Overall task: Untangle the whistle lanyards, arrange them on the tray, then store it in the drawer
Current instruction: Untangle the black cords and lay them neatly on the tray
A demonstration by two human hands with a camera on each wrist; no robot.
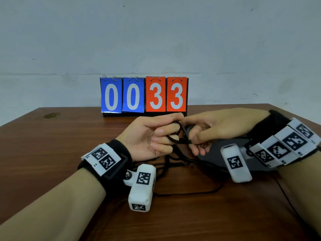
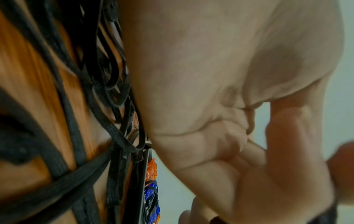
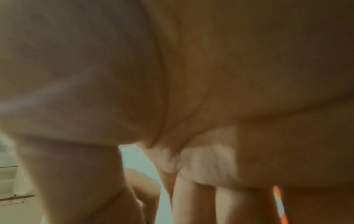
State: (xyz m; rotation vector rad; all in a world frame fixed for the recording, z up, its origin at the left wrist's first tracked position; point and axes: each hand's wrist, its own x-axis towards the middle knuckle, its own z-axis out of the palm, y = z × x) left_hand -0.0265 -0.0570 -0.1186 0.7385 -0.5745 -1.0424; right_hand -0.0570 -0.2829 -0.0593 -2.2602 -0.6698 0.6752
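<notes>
between left hand [image 1: 147,136] and right hand [image 1: 217,129], tangled lanyards [image 1: 180,134] pinched.

At the back of the wooden table [image 1: 52,153], against the wall, stands a flip scoreboard [image 1: 144,95] with four ring-bound cards: the two blue ones on the left each show a white 0, and the two orange-red ones on the right each show a white 3, so it reads 0033 across. The white blocks strapped to both wrists carry black-and-white square code patterns, not letters or digits anyone could read. From the wrist views the scoreboard shows only as blurred slivers of blue and orange, with nothing legible on it
</notes>
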